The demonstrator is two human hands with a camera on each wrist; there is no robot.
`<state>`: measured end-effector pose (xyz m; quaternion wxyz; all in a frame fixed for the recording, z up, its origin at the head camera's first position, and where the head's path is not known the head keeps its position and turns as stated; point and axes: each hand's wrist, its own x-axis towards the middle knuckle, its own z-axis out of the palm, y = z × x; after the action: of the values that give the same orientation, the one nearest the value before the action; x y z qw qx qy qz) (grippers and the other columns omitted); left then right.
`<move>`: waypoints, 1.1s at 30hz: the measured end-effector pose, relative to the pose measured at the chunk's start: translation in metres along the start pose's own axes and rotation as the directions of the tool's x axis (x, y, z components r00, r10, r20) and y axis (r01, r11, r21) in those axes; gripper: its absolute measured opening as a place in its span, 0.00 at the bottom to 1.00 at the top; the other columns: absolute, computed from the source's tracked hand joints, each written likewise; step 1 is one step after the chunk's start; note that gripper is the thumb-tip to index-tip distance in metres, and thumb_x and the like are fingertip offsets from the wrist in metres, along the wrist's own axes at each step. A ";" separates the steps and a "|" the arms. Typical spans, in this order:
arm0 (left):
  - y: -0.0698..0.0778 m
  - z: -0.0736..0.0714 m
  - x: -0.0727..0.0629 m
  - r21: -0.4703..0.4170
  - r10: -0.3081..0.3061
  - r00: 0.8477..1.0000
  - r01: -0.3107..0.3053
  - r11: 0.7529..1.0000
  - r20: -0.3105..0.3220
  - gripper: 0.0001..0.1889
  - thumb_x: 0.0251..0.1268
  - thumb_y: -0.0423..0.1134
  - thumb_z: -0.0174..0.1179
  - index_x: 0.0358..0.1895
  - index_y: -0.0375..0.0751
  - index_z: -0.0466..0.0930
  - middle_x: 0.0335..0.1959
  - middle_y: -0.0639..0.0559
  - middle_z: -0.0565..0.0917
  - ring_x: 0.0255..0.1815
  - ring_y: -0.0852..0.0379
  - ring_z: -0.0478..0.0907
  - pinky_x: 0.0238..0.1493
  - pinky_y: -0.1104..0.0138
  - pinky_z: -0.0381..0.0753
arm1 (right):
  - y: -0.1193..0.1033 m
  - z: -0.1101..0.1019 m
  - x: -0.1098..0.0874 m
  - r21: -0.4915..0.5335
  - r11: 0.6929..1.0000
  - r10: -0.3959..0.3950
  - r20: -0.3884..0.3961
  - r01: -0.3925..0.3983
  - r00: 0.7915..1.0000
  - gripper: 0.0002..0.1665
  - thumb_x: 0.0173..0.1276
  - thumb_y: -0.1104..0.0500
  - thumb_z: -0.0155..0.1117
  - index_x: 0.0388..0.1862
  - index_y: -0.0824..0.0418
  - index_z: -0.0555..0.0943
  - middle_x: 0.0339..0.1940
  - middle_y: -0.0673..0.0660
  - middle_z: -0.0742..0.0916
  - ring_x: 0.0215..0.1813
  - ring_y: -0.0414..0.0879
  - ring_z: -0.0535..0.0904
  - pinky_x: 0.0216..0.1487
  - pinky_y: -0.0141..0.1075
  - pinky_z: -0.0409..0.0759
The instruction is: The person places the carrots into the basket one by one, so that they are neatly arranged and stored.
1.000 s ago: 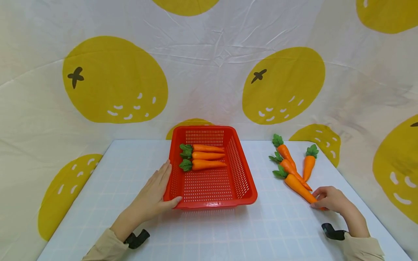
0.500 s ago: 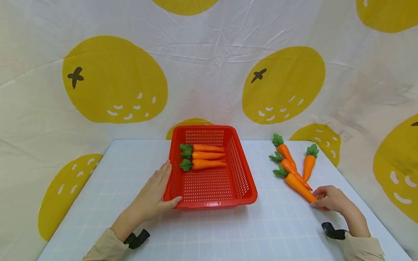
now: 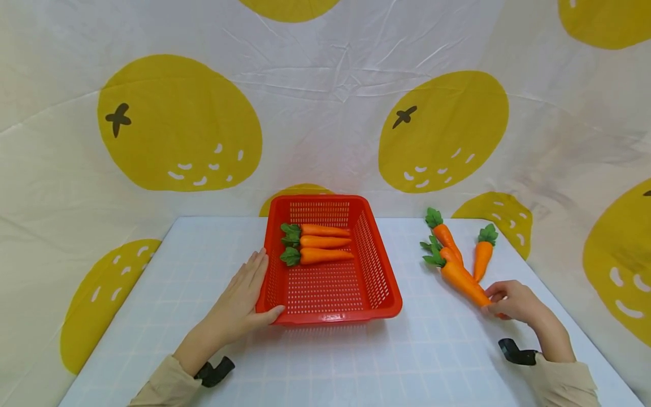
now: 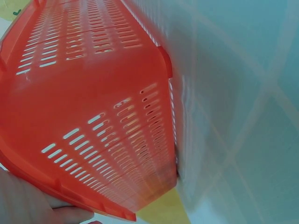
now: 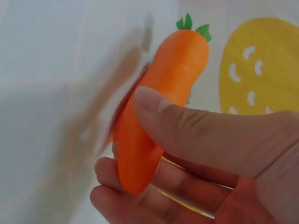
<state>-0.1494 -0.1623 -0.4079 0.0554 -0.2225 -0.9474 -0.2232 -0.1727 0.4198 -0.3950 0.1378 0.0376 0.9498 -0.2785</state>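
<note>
My right hand (image 3: 516, 301) pinches a carrot (image 3: 460, 281) near its pointed end, the thumb on one side and the fingers on the other. In the right wrist view the carrot (image 5: 175, 65) is tilted, its leafy top away from the palm. It overlaps another carrot in the group at the right. Straight fingers of my left hand (image 3: 235, 305) lie along the left side of a red plastic basket (image 3: 395, 302), with the thumb at its near corner. The left wrist view shows the slotted wall of the basket (image 4: 70, 93). Three carrots (image 3: 325, 256) lie side by side inside.
Next to the held carrot lie a carrot (image 3: 445, 234) at the back and another carrot (image 3: 483, 257) to the right, leaves pointing away. The pale checked table (image 3: 325, 367) ends at a cloth backdrop (image 3: 325, 113) printed with yellow fruit. Each wrist wears a black mount.
The right hand has raised the carrot's pointed end slightly and shifted it a little back and left, so that it now covers more of the carrot behind it. The left hand and basket hold still.
</note>
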 end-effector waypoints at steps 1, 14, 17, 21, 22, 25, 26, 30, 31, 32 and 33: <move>0.000 0.000 0.000 0.002 -0.001 1.000 0.001 1.000 -0.001 0.55 0.61 0.62 0.62 0.79 0.33 0.41 0.82 0.44 0.41 0.81 0.44 0.36 0.75 0.42 0.47 | -0.002 -0.001 0.001 0.001 1.000 -0.004 -0.003 0.004 1.000 0.21 0.60 0.60 0.72 0.46 0.72 0.79 0.32 0.56 0.80 0.33 0.48 0.75 0.36 0.39 0.84; -0.001 0.001 -0.001 0.002 0.008 1.000 -0.008 1.000 -0.011 0.56 0.61 0.63 0.61 0.79 0.33 0.42 0.82 0.44 0.42 0.81 0.44 0.36 0.74 0.41 0.49 | -0.030 -0.009 0.011 -0.050 0.996 -0.072 -0.025 0.071 0.997 0.18 0.59 0.62 0.72 0.44 0.72 0.80 0.31 0.56 0.80 0.31 0.48 0.75 0.33 0.39 0.83; -0.001 0.001 0.000 -0.004 0.010 1.000 -0.010 1.000 -0.015 0.55 0.61 0.62 0.62 0.79 0.33 0.42 0.82 0.44 0.42 0.81 0.44 0.36 0.74 0.41 0.49 | -0.039 -0.012 0.012 -0.071 0.994 -0.091 -0.035 0.089 0.995 0.17 0.59 0.62 0.72 0.42 0.71 0.80 0.30 0.56 0.80 0.31 0.48 0.75 0.33 0.38 0.83; -0.002 0.001 0.001 -0.010 0.025 1.000 -0.026 1.000 -0.017 0.55 0.62 0.62 0.61 0.79 0.32 0.41 0.82 0.44 0.41 0.81 0.44 0.36 0.74 0.41 0.49 | -0.051 -0.015 0.013 -0.095 0.989 -0.114 -0.041 0.109 0.993 0.17 0.58 0.62 0.72 0.43 0.72 0.81 0.30 0.56 0.80 0.31 0.49 0.75 0.32 0.39 0.81; -0.002 0.001 0.001 -0.009 0.028 0.999 -0.029 1.000 -0.019 0.55 0.62 0.62 0.61 0.79 0.32 0.41 0.82 0.44 0.41 0.81 0.44 0.36 0.74 0.41 0.49 | -0.054 -0.016 0.014 -0.103 0.988 -0.120 -0.042 0.115 0.992 0.17 0.58 0.62 0.72 0.43 0.72 0.81 0.30 0.56 0.80 0.31 0.49 0.75 0.32 0.39 0.80; -0.003 0.002 0.002 -0.013 0.031 0.999 -0.031 0.999 -0.022 0.55 0.62 0.62 0.62 0.79 0.32 0.41 0.82 0.44 0.40 0.81 0.44 0.35 0.74 0.40 0.50 | -0.063 -0.018 0.015 -0.118 0.985 -0.132 -0.042 0.126 0.990 0.19 0.58 0.61 0.73 0.44 0.72 0.81 0.31 0.56 0.80 0.31 0.49 0.76 0.32 0.39 0.80; -0.003 0.001 0.001 -0.015 0.028 0.999 -0.028 0.999 -0.022 0.55 0.62 0.62 0.62 0.79 0.33 0.41 0.82 0.44 0.40 0.81 0.44 0.35 0.73 0.40 0.50 | -0.066 -0.018 0.016 -0.119 0.984 -0.135 -0.040 0.129 0.990 0.20 0.59 0.60 0.74 0.44 0.73 0.81 0.31 0.56 0.80 0.31 0.49 0.76 0.33 0.39 0.80; -0.003 0.001 0.001 -0.023 0.028 0.999 -0.029 0.999 -0.020 0.55 0.62 0.62 0.62 0.79 0.32 0.42 0.82 0.44 0.41 0.81 0.44 0.36 0.73 0.40 0.50 | -0.074 -0.020 0.016 -0.117 0.982 -0.151 -0.041 0.145 0.988 0.21 0.59 0.59 0.74 0.46 0.72 0.80 0.32 0.57 0.80 0.32 0.49 0.76 0.34 0.39 0.83; -0.003 0.000 0.001 -0.025 0.029 0.999 -0.029 0.999 -0.017 0.55 0.62 0.62 0.62 0.79 0.32 0.42 0.82 0.44 0.41 0.81 0.44 0.36 0.73 0.40 0.50 | -0.076 -0.021 0.016 -0.116 0.981 -0.161 -0.039 0.155 0.986 0.21 0.60 0.59 0.74 0.46 0.73 0.80 0.32 0.57 0.80 0.32 0.49 0.76 0.34 0.39 0.83; -0.003 0.000 0.001 -0.026 0.029 0.999 -0.029 0.999 -0.015 0.56 0.62 0.62 0.62 0.79 0.32 0.41 0.82 0.44 0.41 0.81 0.44 0.36 0.73 0.40 0.50 | -0.078 -0.021 0.015 -0.118 0.980 -0.167 -0.041 0.161 0.985 0.21 0.60 0.60 0.74 0.46 0.73 0.80 0.32 0.57 0.80 0.32 0.49 0.76 0.34 0.39 0.83; -0.003 0.000 0.001 -0.027 0.029 0.999 -0.029 0.999 -0.013 0.56 0.62 0.62 0.62 0.79 0.32 0.41 0.82 0.44 0.41 0.81 0.44 0.36 0.73 0.40 0.50 | -0.080 -0.021 0.015 -0.122 0.978 -0.173 -0.042 0.166 0.984 0.21 0.60 0.60 0.73 0.46 0.73 0.80 0.32 0.57 0.80 0.32 0.49 0.76 0.34 0.39 0.83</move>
<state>-0.1520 -0.1644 -0.4090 0.0619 -0.2354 -0.9406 -0.2365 -0.2045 0.3639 -0.3406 0.0907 -0.0445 0.9676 -0.2314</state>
